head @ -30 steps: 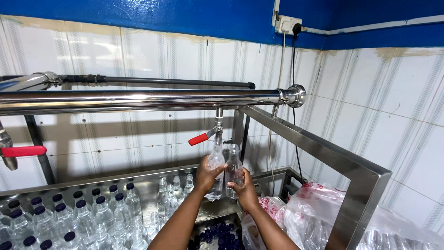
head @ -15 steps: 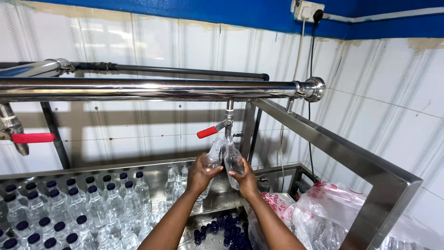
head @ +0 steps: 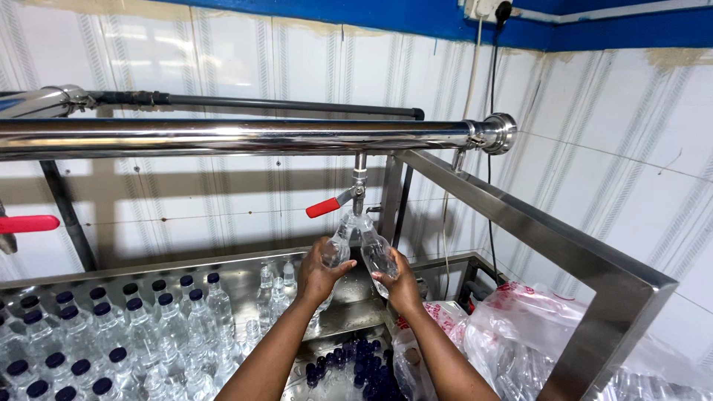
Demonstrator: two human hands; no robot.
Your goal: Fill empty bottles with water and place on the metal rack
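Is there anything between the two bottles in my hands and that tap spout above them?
Nothing visible. The left hand and right hand tilt two clear bottles with necks right under the tap.

We see 2 bare forearms coming up from the bottom edge of the head view, each ending in an ungloved hand: the left hand (head: 318, 271) and the right hand (head: 403, 284). Neither arm shows a sleeve, cuff, watch, bracelet or ring (the upper arms lie below the frame, so we cannot tell what is worn there). Both forearms look slim and smooth, without tape or markings.
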